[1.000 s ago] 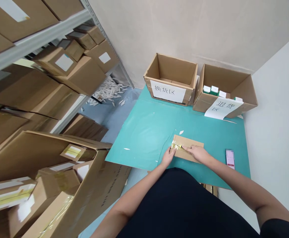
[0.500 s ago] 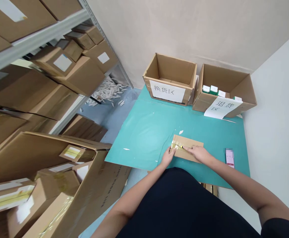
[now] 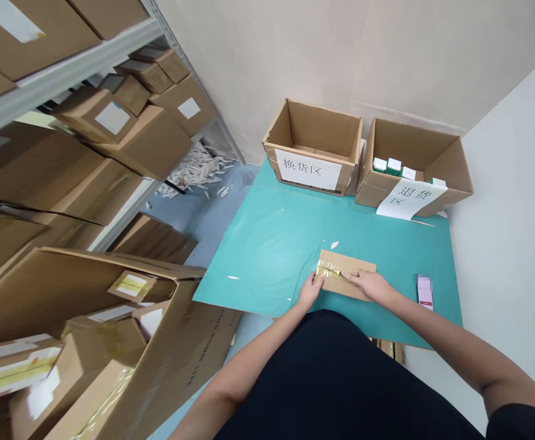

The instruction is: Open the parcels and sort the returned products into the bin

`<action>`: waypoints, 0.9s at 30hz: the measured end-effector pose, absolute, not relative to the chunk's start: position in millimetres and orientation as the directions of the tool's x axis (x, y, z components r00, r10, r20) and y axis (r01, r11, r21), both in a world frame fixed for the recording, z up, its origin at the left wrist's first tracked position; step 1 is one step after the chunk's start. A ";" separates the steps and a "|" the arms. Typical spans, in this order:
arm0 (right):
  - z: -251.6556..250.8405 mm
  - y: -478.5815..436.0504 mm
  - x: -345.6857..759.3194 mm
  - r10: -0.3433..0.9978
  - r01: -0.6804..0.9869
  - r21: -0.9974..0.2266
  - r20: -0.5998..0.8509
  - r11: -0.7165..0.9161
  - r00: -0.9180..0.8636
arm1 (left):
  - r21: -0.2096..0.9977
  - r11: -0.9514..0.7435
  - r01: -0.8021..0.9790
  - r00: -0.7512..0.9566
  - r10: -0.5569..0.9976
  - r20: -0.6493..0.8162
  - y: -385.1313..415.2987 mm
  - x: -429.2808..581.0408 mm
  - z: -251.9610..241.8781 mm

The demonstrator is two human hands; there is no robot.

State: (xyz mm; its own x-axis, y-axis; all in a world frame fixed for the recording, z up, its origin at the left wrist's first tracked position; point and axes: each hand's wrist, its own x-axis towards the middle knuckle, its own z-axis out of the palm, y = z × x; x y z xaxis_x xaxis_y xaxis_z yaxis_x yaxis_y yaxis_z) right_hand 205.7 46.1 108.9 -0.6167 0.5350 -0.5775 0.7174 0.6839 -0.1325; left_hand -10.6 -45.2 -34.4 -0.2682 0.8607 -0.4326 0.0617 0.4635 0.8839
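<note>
A small flat cardboard parcel (image 3: 353,266) lies on the teal table (image 3: 271,244), with shiny yellowish tape (image 3: 328,269) at its left end. My left hand (image 3: 312,288) grips the parcel's near left corner, fingers curled on its edge. My right hand (image 3: 372,284) rests on top of the parcel, fingers closed, with the forefinger stretched toward the tape; something thin may be in it, too small to name.
Two open cartons stand at the table's far edge: a labelled one (image 3: 313,146) and one with green-and-white packs (image 3: 414,168). A phone (image 3: 425,289) lies at the right. Shelves of cartons (image 3: 111,134) and a big open box (image 3: 97,330) crowd the left.
The hands and the parcel have hardly moved; my right forefinger has drawn slightly right along the tape. The view has shifted a little.
</note>
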 end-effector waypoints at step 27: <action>110.0 41.4 240.3 0.550 0.727 -0.157 -0.554 0.668 -0.625 | 0.883 0.468 0.038 -0.250 0.860 -0.445 -45.7 -12.1 -21.7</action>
